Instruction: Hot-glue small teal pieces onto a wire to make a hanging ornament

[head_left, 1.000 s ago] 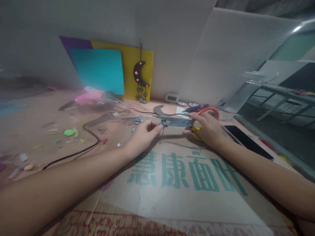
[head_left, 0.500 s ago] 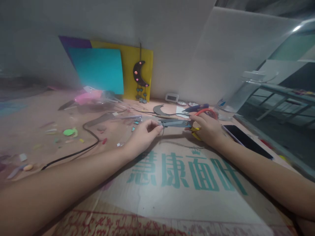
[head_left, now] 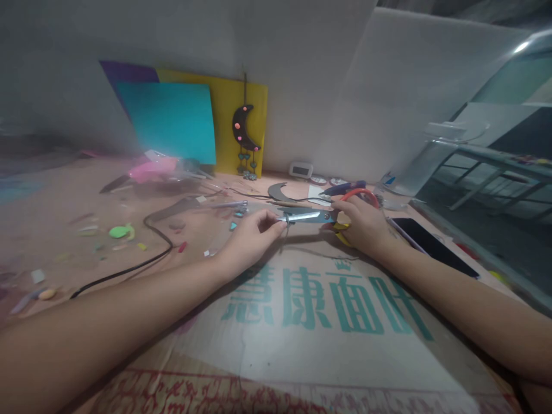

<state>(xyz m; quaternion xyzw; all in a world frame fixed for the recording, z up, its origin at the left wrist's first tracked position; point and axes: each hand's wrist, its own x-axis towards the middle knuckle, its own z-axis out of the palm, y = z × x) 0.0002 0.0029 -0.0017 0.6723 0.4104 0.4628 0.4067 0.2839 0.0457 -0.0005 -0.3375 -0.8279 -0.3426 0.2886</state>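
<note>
Scissors (head_left: pixel 308 216) with red and yellow handles are in my right hand (head_left: pixel 364 227), its fingers wrapped round the handles. Their blades are closed and point left. At the blade tips, my left hand (head_left: pixel 259 230) pinches a thin cord (head_left: pixel 286 228) between thumb and forefinger. A short end of this cord hangs below the blades; the rest is hidden by my fingers. Just behind the scissors lies a dark crescent cutout (head_left: pixel 277 192). A thin strand also rests on the printed cardboard (head_left: pixel 297 351) beneath my hands.
Against the wall lean yellow, purple and turquoise sheets (head_left: pixel 168 121), with a decorated moon hanging (head_left: pixel 244 129) in front. A phone (head_left: pixel 433 246) lies to the right. On the left are a black cable (head_left: pixel 129 269), a pink plastic-wrapped bundle (head_left: pixel 153 169) and scattered clay bits (head_left: pixel 121 231).
The scissors' blades have come together at the cord and turned slightly, now catching the light. Both hands stay in nearly the same place.
</note>
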